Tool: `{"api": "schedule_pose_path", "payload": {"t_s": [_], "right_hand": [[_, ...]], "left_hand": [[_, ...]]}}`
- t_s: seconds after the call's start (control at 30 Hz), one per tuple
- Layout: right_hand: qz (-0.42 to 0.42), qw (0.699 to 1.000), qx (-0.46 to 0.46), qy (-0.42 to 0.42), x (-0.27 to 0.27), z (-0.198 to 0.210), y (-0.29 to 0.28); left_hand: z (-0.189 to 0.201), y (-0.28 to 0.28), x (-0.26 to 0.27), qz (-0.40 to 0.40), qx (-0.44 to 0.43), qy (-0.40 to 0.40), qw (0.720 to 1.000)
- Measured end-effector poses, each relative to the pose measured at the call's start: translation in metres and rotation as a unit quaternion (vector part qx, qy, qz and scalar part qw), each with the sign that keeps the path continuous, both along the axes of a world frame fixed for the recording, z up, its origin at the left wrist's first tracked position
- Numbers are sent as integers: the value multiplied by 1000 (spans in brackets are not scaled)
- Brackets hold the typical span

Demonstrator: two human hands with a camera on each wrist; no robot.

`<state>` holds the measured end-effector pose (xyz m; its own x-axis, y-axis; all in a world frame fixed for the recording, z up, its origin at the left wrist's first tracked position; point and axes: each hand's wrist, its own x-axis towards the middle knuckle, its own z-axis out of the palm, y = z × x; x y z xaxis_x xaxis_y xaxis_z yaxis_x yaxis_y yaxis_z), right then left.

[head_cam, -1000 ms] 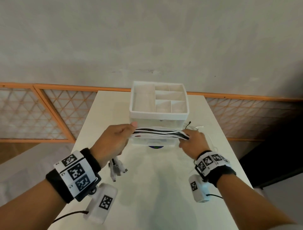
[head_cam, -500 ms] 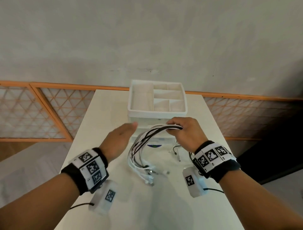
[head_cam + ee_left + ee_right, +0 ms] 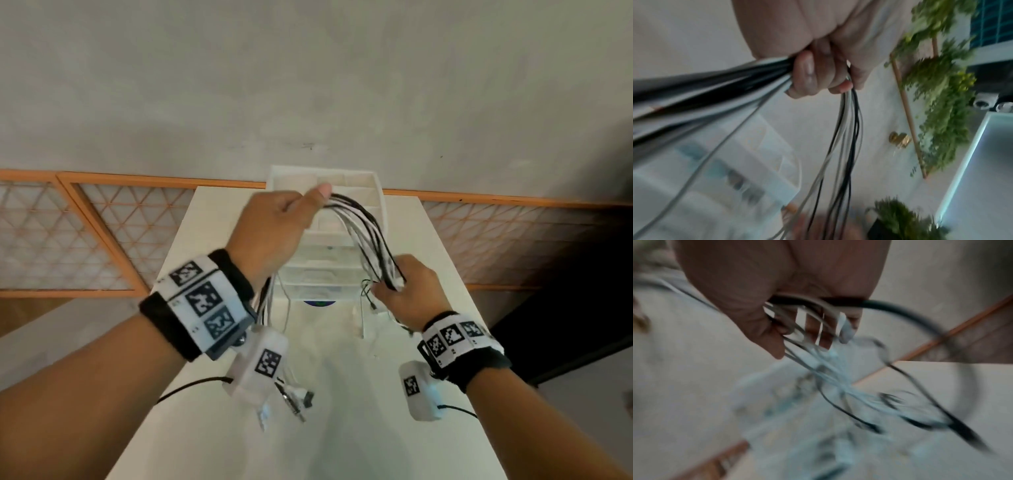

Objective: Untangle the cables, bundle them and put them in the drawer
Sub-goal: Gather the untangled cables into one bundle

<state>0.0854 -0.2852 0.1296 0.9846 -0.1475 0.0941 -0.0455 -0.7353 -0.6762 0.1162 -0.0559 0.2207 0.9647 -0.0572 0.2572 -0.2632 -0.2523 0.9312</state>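
Observation:
A bunch of black and white cables (image 3: 363, 233) arches between my two hands above the white table (image 3: 342, 428). My left hand (image 3: 274, 226) is raised in front of the drawer unit and grips the bunch in a fist (image 3: 818, 74); loose ends hang below it, their plugs (image 3: 294, 401) dangling near the table. My right hand (image 3: 404, 291) is lower and to the right, its fingers (image 3: 813, 326) curled round the other part of the bunch, with thin ends trailing under it. The white drawer unit (image 3: 325, 274) stands at the table's far end, with a divided tray on top.
An orange-framed lattice panel (image 3: 102, 236) runs behind the table below a grey wall. A dark blue round object (image 3: 318, 303) lies at the foot of the drawer unit. The left wrist view shows green plants (image 3: 937, 97) on a wall.
My left hand let go, then gripped the bunch again and lifted it up in front of the tray. My right hand dropped lower to the right, so the cables now arch.

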Motion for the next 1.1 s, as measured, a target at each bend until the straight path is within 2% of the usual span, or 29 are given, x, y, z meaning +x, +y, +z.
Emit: {"api": "schedule_pose_path", "payload": {"t_s": [0.03, 0.1, 0.17, 0.23, 0.3, 0.33, 0.37, 0.43, 0.47, 0.5, 0.57, 0.63, 0.7, 0.73, 0.77, 0.8, 0.87, 1.03, 1.1], "right_hand": [[-14, 999, -26, 44, -3, -13, -6], [-13, 992, -66, 107, -6, -24, -13], [-20, 992, -77, 96, 1, -18, -18], [-43, 998, 39, 24, 8, -1, -21], [-70, 972, 216, -61, 9, 17, -22], [-78, 956, 264, -101, 9, 24, -23], [-75, 952, 263, -136, 8, 30, -22], [-55, 974, 154, -157, 7, 31, -25], [-38, 989, 68, -126, 8, 25, -27], [-19, 997, -26, -72, 8, 13, -30], [14, 983, -169, 75, 3, -16, -30], [9, 973, -176, 149, -2, -37, -24], [-9, 983, -118, 140, 2, -46, -18], [-24, 991, -55, 121, 6, -44, -16], [-40, 994, 49, 93, 10, -38, -15], [-55, 984, 156, 60, 14, -27, -13], [-74, 938, 338, -8, 18, -2, -14], [-36, 876, 466, -123, 12, 62, -1], [-18, 873, 466, -143, 9, 71, 5]], "left_hand": [[4, 5, 4, 5, -4, -4, 1000], [2, 13, 4, 13, 42, -4, 999], [-8, 20, 3, 37, 110, 4, 993], [-20, 28, 6, 60, 160, 19, 985], [-27, 36, 8, 80, 213, 34, 973], [-30, 39, 7, 88, 234, 37, 968], [-32, 41, 7, 97, 239, 36, 965], [-30, 45, 7, 123, 185, 25, 975], [-26, 47, 9, 140, 129, 21, 981], [-21, 49, 12, 153, 69, 19, 986], [-9, 50, 14, 150, -27, 22, 988], [-1, 45, 12, 119, -72, 34, 990], [-2, 40, 9, 82, -67, 30, 994], [-4, 40, 8, 73, -39, 23, 996], [-7, 41, 7, 75, 6, 15, 997], [-10, 43, 7, 81, 57, 7, 995], [-14, 46, 7, 92, 147, 0, 985], [-26, 40, 2, 72, 269, 36, 960], [-32, 35, 2, 68, 303, 59, 949]]}}
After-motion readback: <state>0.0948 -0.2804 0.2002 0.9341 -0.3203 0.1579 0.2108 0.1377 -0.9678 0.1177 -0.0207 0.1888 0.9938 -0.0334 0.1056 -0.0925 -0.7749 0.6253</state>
